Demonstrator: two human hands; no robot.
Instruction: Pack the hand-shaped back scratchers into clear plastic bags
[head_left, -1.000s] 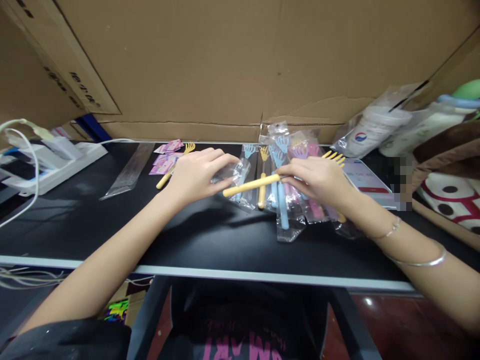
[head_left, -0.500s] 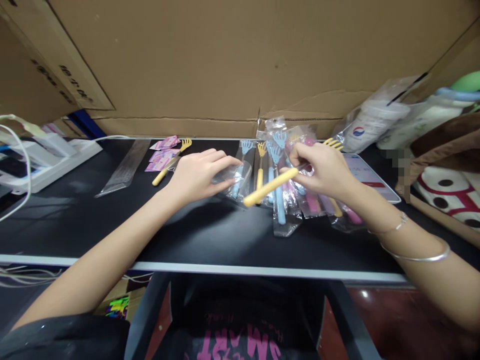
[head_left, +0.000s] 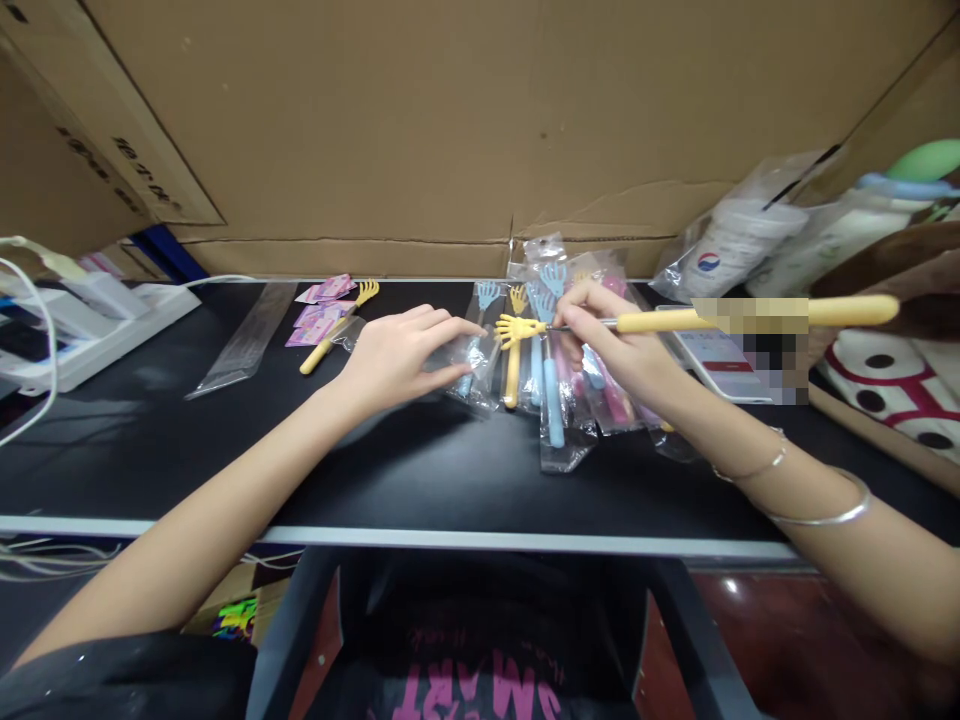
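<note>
Pinched near its head in my right hand (head_left: 611, 335) is a yellow back scratcher (head_left: 652, 321). Its claw end points left and its long handle sticks out to the right. My left hand (head_left: 401, 352) is closed on a clear plastic bag (head_left: 459, 352), whose mouth bulges between thumb and fingers. The claw is to the right of this bag, apart from it. Under and behind my right hand lies a pile of bagged back scratchers (head_left: 553, 400) in blue, yellow and pink. Another yellow back scratcher (head_left: 319, 355) rests beyond my left hand.
Pink printed cards (head_left: 319, 322) and a flat clear bag (head_left: 247, 345) lie at the left, near a white power strip (head_left: 112, 335). A phone (head_left: 720, 360), a lidded cup (head_left: 739, 250) and a bottle (head_left: 840, 235) stand or lie right. A cardboard wall (head_left: 420, 130) closes the back.
The yellow back scratcher has swung round in my right hand: its handle pointed left before, and now its claw does. My left hand stays at the bag.
</note>
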